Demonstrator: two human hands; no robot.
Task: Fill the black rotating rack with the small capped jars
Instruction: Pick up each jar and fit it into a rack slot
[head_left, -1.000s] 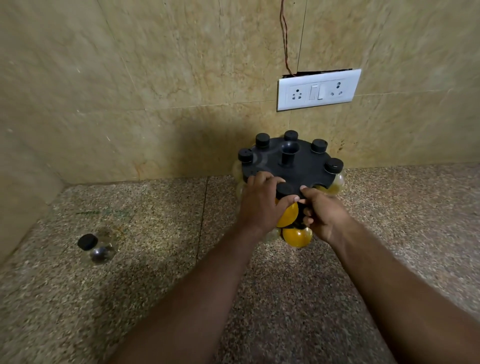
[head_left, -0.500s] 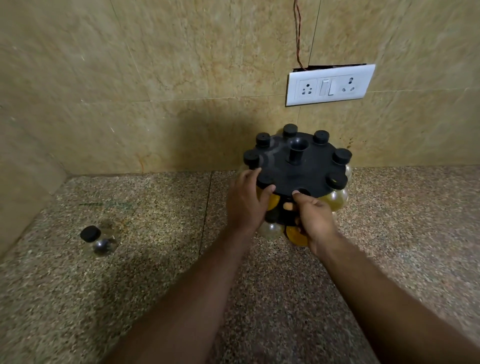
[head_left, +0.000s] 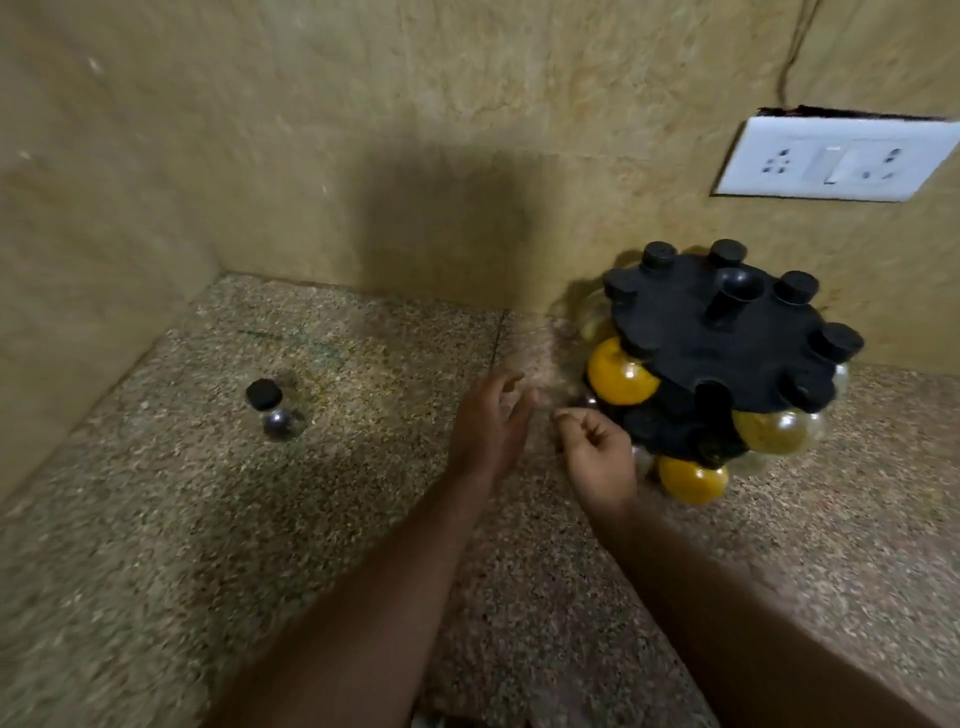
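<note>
The black rotating rack (head_left: 727, 353) stood at the right on the speckled stone table (head_left: 260, 545), close against the wall beneath the white socket plate (head_left: 836, 156). Capped jars hung at most of its rim slots, several showing yellow contents; one near slot appeared vacant, though blur prevented certainty. A single clear capped jar (head_left: 275, 410) stood alone at the left, well apart from the rack.

The left hand (head_left: 488, 421) hovered between jar and rack, fingers spread and holding nothing. The right hand (head_left: 597, 457) sat just beside the rack's lower tier, fingers loosely curled and empty.

Risks noted: the lone jar looked smooth, rounded and top-heavy under its cap, so a hurried sideways grab could topple or roll it. The right hand's nearness could nudge the rack, spinning the vacant slot away or unseating a hanging jar
</note>
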